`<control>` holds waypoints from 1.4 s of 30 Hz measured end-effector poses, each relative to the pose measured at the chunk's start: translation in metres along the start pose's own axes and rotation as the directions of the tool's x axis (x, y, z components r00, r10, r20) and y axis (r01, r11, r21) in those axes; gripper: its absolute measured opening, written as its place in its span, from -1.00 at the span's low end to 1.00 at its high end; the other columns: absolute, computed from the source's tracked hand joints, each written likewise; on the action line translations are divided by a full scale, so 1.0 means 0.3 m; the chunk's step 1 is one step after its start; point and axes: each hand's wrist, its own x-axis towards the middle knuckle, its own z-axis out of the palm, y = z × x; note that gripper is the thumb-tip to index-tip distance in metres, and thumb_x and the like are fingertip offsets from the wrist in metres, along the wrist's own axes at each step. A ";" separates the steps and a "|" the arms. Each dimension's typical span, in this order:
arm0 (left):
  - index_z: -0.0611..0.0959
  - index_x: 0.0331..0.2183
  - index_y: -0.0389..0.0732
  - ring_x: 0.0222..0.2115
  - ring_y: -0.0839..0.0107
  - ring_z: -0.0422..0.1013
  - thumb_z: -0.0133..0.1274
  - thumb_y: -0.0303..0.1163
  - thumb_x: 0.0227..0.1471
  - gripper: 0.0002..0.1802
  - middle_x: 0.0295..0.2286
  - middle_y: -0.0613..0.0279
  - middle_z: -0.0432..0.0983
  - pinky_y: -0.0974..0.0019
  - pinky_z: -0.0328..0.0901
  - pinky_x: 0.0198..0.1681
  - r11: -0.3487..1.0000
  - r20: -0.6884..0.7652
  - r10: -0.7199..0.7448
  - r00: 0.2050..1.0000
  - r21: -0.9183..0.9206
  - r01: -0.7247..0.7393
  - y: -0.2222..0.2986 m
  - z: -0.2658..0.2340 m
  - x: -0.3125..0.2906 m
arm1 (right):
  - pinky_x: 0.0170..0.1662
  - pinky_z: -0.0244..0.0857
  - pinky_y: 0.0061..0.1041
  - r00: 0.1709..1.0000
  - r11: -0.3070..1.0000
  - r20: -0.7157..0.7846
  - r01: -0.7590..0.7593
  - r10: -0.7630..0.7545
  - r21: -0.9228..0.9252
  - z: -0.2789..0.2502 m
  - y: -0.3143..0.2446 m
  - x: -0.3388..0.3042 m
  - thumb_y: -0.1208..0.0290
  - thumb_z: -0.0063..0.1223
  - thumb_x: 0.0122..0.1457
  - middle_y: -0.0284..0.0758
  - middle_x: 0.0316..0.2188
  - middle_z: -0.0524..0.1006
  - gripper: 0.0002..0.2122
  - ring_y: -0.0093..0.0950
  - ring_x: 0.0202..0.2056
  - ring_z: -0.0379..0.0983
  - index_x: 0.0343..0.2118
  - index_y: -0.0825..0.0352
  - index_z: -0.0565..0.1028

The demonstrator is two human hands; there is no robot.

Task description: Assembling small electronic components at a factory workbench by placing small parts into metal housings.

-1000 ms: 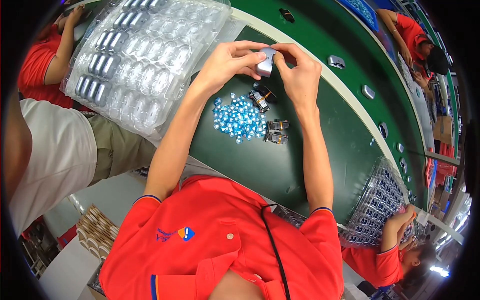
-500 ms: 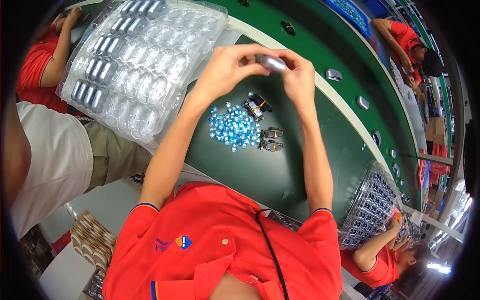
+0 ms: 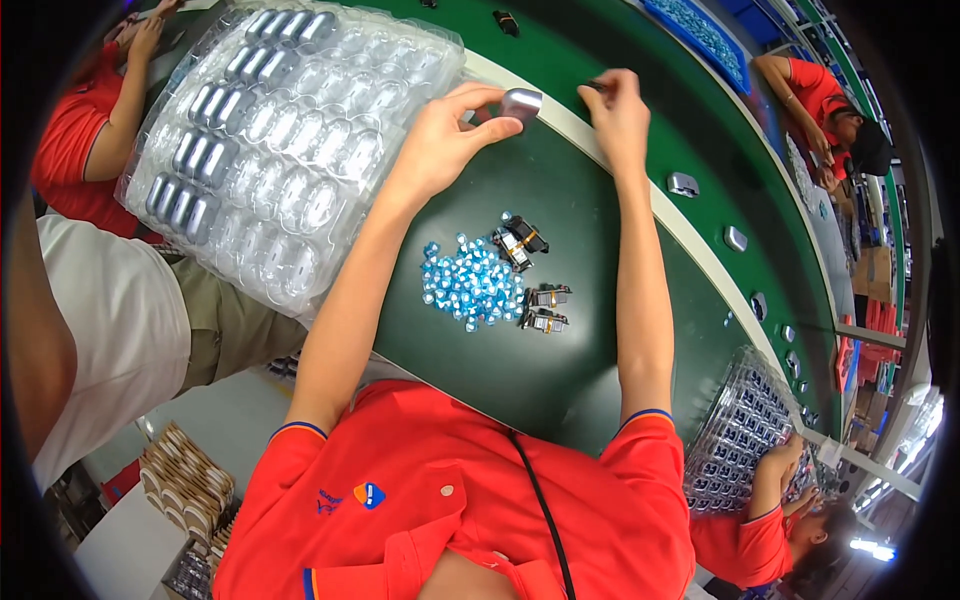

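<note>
My left hand (image 3: 455, 135) holds a shiny silver-grey rounded case (image 3: 522, 104) between thumb and fingers, above the far edge of the dark green table (image 3: 480, 370). Over the green conveyor belt, my right hand (image 3: 618, 112) has its fingertips closed on a small black part (image 3: 597, 87), mostly hidden by the fingers. Between my forearms lies a pile of small blue-and-white pieces (image 3: 470, 283). Beside it are several small black-and-silver assemblies (image 3: 546, 320) with orange strips.
To the left, clear plastic trays (image 3: 290, 130) hold rows of grey cases. The conveyor belt (image 3: 690, 130) carries silver cases (image 3: 735, 238) and a black part (image 3: 507, 22). Another filled tray (image 3: 740, 430) stands at the right, near a co-worker's arm (image 3: 765, 490). More co-workers sit around.
My hands have parted. The right hand has let go of the silver-grey case and moved onto the belt, to the black part there. The left hand keeps the case.
</note>
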 end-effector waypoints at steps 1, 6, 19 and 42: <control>0.65 -0.11 -0.26 -0.38 0.51 0.40 0.28 -0.27 0.00 -0.59 -0.40 0.29 0.50 0.40 0.33 -0.21 0.997 0.024 -0.033 0.999 -0.073 0.034 -0.001 0.015 0.002 | -0.09 0.40 -0.32 1.000 1.000 -0.006 -0.007 0.007 -0.008 -0.026 0.044 -0.033 0.39 0.14 0.17 -0.08 -0.26 0.59 -0.78 -0.23 -0.25 0.55 -0.16 0.36 0.53; 0.63 -0.08 -0.25 -0.29 0.50 0.45 0.26 -0.28 0.03 -0.58 -0.31 0.28 0.57 0.37 0.34 -0.12 0.985 0.063 -0.077 0.995 -0.151 0.086 0.005 0.042 -0.029 | -0.06 0.41 -0.46 0.988 0.954 -0.085 0.099 -0.128 -0.283 -0.132 0.166 -0.159 0.48 0.20 0.12 -0.15 -0.23 0.58 -0.71 -0.39 -0.19 0.55 -0.08 0.36 0.49; 0.65 -0.10 -0.26 -0.23 0.50 0.48 0.27 -0.30 0.03 -0.60 -0.27 0.25 0.62 0.38 0.32 -0.07 0.972 0.097 -0.102 0.990 -0.204 0.120 0.007 0.108 -0.068 | -0.01 0.42 -0.54 0.997 0.839 0.064 -0.002 -0.039 0.545 -0.120 -0.144 -0.392 0.58 0.29 0.05 -0.21 -0.25 0.62 -0.70 -0.49 -0.17 0.57 -0.13 0.50 0.56; 0.64 -0.13 -0.30 -0.01 0.43 0.37 0.25 -0.39 0.01 -0.65 0.14 0.23 0.25 0.36 0.38 -0.13 0.958 0.381 0.208 0.901 -0.264 -0.110 0.085 -0.030 -0.148 | 0.07 0.28 -0.45 0.715 0.232 0.566 -0.518 -0.411 0.823 -0.114 -0.223 -0.461 0.20 0.12 0.24 -0.25 -0.01 0.46 -0.54 -0.50 -0.03 0.40 0.06 0.47 0.42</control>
